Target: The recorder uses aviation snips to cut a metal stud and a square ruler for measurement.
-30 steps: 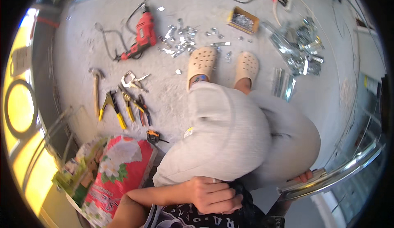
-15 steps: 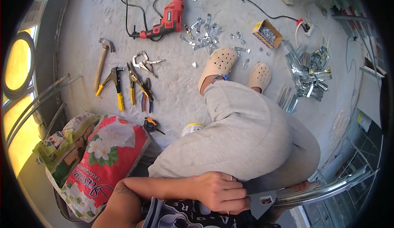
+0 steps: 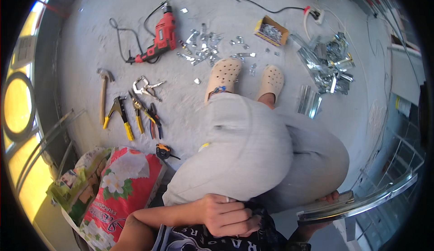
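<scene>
My left hand (image 3: 228, 217), a ring on one finger, is curled closed over the black fabric of my printed shirt (image 3: 266, 226), at my lap. At the lower right, my right hand (image 3: 333, 197) grips a shiny curved metal channel (image 3: 375, 202); fingertips show above its edge and part of the hand below it. The channel runs from beside my thigh toward the right rim. My legs in grey trousers (image 3: 244, 147) are bent in front of me, hiding the floor beneath them. Beige clogs (image 3: 224, 75) are on my feet.
On the floor lie a red drill (image 3: 163, 36), hammer (image 3: 103, 95), riveter (image 3: 120, 115), snips (image 3: 140, 108), locking clamp (image 3: 147, 87) and tape measure (image 3: 165, 151). Metal scraps (image 3: 203, 47), a screw box (image 3: 271, 32) and cut strips (image 3: 323, 63) lie ahead. A red sack (image 3: 126, 178) stands left.
The view has shifted, so the floor things sit further left. The metal channel has swung a little lower, and more of my right fingers shows. My left hand stays closed at my shirt.
</scene>
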Motion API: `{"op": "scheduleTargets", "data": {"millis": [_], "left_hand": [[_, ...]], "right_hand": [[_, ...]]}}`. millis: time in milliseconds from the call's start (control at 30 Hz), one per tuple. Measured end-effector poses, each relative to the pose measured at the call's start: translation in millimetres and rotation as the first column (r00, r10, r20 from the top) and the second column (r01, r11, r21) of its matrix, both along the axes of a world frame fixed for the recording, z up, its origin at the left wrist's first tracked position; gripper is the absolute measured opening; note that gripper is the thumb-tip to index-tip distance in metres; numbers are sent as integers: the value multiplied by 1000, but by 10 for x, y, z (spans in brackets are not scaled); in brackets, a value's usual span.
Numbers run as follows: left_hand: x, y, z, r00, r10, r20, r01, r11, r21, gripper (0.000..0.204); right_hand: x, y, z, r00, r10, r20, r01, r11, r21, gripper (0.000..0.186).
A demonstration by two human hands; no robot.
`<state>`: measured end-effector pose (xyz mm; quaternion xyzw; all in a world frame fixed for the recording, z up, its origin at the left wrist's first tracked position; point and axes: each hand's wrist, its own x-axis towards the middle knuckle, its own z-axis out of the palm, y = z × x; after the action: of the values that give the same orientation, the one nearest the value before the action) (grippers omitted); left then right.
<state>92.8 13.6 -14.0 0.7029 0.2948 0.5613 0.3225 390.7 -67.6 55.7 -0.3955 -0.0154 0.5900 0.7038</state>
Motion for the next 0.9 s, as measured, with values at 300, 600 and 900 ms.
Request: {"op": "scheduleTargets", "data": {"millis": [300, 600, 900], "left_hand": [[-383, 5, 192, 940, 23, -339, -19, 1000, 15, 8], [-445, -141, 181, 867, 199, -457, -234, 972, -21, 7], [-714, -194, 557, 736, 182, -653, -182, 981, 68, 11]], "right_hand": [[142, -130, -208, 986, 4, -169, 27, 984, 178, 35], [149, 375, -715, 937, 135, -321, -11, 933, 360, 38], [14, 737, -877, 827, 278, -488, 123, 759, 640, 43]]}}
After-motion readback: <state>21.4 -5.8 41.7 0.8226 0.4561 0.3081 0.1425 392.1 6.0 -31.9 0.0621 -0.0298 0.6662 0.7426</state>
